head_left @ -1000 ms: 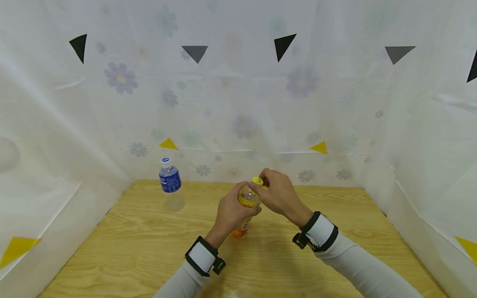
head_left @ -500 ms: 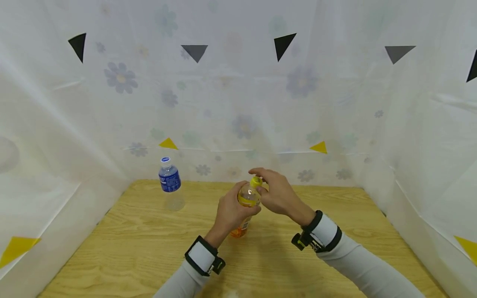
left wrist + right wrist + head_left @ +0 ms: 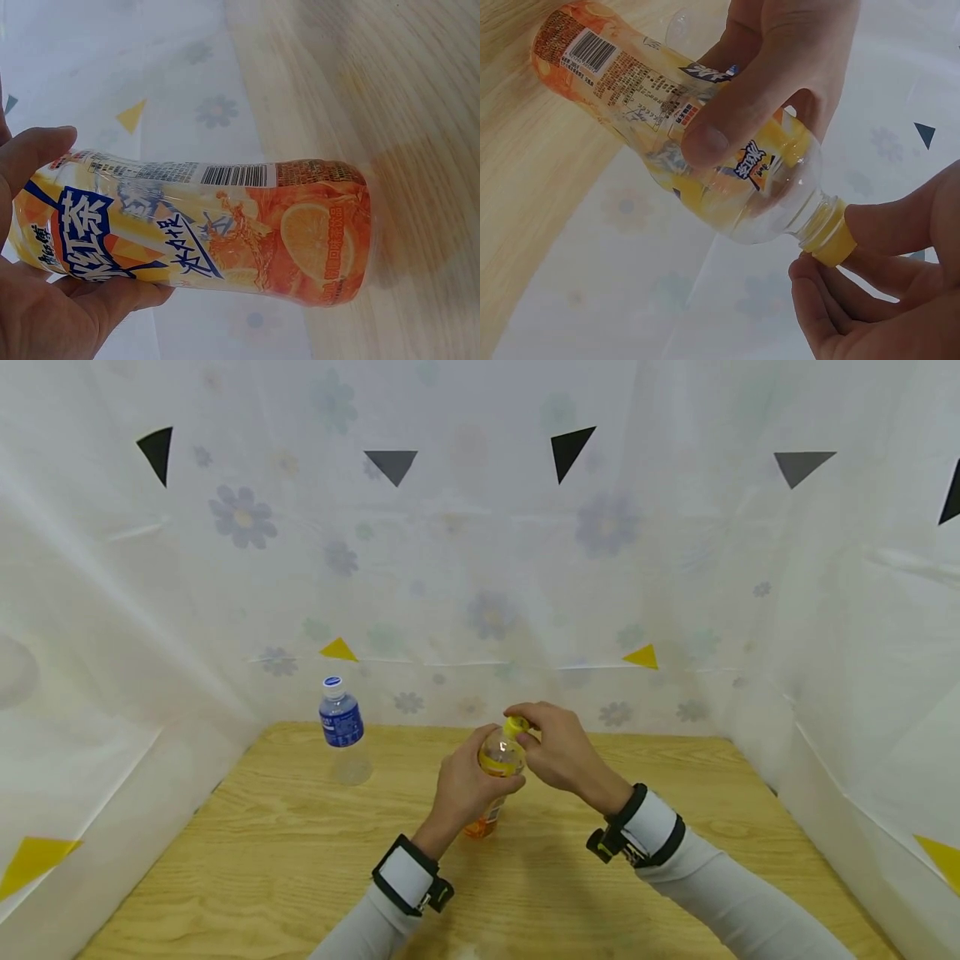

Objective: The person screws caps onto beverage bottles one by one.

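My left hand (image 3: 471, 783) grips a clear plastic drink bottle (image 3: 247, 232) round its upper body, thumb on one side and fingers on the other. The bottle has a yellow and orange label with lemon slices and a barcode, and no liquid shows in it. It stands tilted slightly, its base close over the table. At the bottle's mouth, my right hand (image 3: 564, 750) pinches the yellow cap (image 3: 831, 238) between thumb and fingers. The cap sits on the neck in the right wrist view.
A second clear bottle (image 3: 342, 727) with a blue label and white cap stands upright at the back left of the wooden table (image 3: 225, 860). Pale flowered curtain sheets (image 3: 480, 552) with black, grey and yellow triangles enclose the back and both sides.
My right fingers first curl over the cap, then spread off it half a second ago, and now close on it again. The left hand and bottle stay in place.
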Motion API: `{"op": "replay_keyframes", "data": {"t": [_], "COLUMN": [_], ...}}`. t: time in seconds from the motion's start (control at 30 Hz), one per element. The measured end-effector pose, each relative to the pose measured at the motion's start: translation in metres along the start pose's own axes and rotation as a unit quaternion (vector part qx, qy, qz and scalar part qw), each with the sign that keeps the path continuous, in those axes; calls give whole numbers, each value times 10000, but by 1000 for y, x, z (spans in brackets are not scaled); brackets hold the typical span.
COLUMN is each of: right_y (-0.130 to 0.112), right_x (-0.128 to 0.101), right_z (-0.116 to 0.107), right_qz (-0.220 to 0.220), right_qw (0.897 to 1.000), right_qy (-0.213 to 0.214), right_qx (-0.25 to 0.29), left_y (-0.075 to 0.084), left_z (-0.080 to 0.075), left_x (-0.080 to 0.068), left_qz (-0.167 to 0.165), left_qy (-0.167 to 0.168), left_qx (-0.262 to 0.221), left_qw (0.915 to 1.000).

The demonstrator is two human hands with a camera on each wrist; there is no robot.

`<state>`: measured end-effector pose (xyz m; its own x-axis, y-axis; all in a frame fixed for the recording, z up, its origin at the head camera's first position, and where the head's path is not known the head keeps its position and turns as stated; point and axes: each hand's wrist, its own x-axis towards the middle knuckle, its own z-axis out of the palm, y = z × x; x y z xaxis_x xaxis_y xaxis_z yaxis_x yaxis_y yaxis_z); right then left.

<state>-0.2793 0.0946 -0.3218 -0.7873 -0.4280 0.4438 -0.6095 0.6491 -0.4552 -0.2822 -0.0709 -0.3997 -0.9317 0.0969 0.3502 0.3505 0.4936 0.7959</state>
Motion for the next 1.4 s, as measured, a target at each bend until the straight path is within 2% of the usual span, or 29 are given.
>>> {"op": "replay_keyframes", "data": {"t": [0.3,0.53,0.73,0.87,1.07,1.23,1.4], "right_y": [2,11,13,13,6,2,1], "right_x": [4,4,2,2,2,1,1], "right_z": [2,10,12,11,2,-6,-5], "right_qz": [174,-213,-258,-113,182,-24,-41], "right_qw": [9994,9944,9925,9949,9990,9993,9991], "right_qy": [294,1015,1180,980,245,-221,-316], "right_qx": [-90,-215,-185,-186,-327,-305,-273], "left_y": [0,0,1,2,3,3,2], "left_z": [0,1,2,1,1,1,0], "left_x": [0,1,0,0,0,0,0], "left_qz": [-128,-43,-56,-87,-141,-191,-208], "left_qy": [28,19,17,-4,-56,-67,-65], "left_qx": [-17,-25,7,35,34,13,30], "left_qw": [9999,10000,10000,10000,9999,9998,9998]}}
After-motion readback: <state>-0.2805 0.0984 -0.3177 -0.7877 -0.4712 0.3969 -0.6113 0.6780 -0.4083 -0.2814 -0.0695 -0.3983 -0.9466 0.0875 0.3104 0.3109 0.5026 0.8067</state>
